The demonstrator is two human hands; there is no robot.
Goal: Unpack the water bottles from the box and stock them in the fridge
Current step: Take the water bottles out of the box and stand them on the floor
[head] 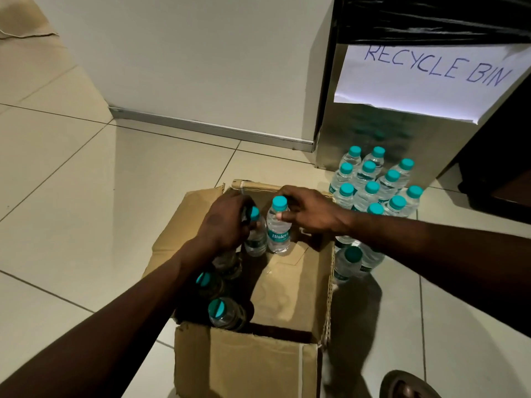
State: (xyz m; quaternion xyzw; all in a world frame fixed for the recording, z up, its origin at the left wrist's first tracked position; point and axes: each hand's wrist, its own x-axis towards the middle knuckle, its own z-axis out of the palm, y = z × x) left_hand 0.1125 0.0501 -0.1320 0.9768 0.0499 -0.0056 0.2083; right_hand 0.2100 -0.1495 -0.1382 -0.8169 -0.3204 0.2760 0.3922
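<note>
Centre frame, right hand (pixel 309 212) pinches a Bisleri bottle (pixel 278 229); left hand (pixel 227 222) grips another bottle (pixel 255 234) over the cardboard box (pixel 258 360). "RECYCLE BIN" sign (pixel 425 81) upper right; tiled floor (pixel 71 182).

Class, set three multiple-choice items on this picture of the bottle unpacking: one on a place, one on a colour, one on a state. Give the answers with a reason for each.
1. Where do the unpacked water bottles stand?
A. On the tiled floor in front of the recycle bin
B. On a fridge shelf
C. On top of the bin

2. What colour are the bottle caps?
A. Red
B. Turquoise
C. White

3. What is the right hand doing?
A. Hanging idle
B. Pressing a box flap flat
C. Gripping the neck of an upright Bisleri bottle

Answers:
1 A, the cluster stands on the floor by the metal recycle bin.
2 B, every visible cap is turquoise.
3 C, thumb and fingers close just under the cap, over the open cardboard box, while the left hand holds another bottle.
</note>
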